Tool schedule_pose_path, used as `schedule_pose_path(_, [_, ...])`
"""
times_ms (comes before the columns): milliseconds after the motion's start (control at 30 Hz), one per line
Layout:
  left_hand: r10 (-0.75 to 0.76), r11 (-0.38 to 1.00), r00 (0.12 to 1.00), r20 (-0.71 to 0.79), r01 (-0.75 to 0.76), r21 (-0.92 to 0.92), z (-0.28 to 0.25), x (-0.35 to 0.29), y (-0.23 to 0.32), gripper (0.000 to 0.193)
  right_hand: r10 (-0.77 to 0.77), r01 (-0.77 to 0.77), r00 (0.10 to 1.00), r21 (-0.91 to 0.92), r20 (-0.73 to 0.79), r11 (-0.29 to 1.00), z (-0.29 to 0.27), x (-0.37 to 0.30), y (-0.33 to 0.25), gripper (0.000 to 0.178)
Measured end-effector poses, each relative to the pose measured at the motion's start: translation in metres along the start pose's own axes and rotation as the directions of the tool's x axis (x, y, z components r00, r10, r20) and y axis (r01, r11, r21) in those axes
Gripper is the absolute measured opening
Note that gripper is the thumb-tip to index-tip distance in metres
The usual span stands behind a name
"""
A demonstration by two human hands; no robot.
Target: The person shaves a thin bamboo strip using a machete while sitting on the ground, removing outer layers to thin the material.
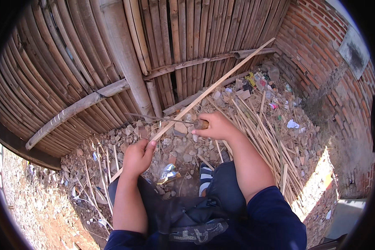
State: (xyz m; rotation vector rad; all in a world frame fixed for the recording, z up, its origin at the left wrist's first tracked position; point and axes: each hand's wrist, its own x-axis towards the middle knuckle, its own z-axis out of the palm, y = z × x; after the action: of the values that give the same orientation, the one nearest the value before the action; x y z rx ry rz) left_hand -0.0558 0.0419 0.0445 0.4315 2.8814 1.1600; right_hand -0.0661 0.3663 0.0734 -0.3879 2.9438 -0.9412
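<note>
- L hand (137, 158) grips long, pale bamboo strip (221, 82), 7–1 o'clock, prob. to steady it.
- R hand (216, 126) grasps thin, dark-bladed, wood-handled knife (199, 123), tip twd 9, prob. so blade crosses strip.

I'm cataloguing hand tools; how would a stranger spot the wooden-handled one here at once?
Find the bamboo wall filling the upper left, then the rubble at its foot. There, the right grip holds the wooden-handled tool, which crosses a long pale strip. Its thin, dark blade sets it apart from the pale strips nearby.
</note>
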Motion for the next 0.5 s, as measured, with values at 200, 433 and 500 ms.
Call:
schedule_pose_path(200, [0.012,1.000,0.999,-0.036,-0.013,-0.027,0.002,0.001,-0.002,0.046,-0.063,0.040,0.978,-0.116,-0.198,0.992,0.017,0.000,0.003,0.041])
schedule_pose_path(433, [0.050,0.998,0.996,-0.068,-0.053,-0.035,-0.003,-0.002,-0.008,0.046,-0.026,0.002,0.991,-0.179,-0.131,0.984,0.021,0.006,-0.029,0.035])
schedule_pose_path(500, [0.009,0.999,0.998,-0.058,-0.012,-0.043,-0.006,0.000,-0.005,0.046,0.146,-0.180,0.971,-0.176,-0.192,0.968,0.012,0.007,-0.017,0.039])
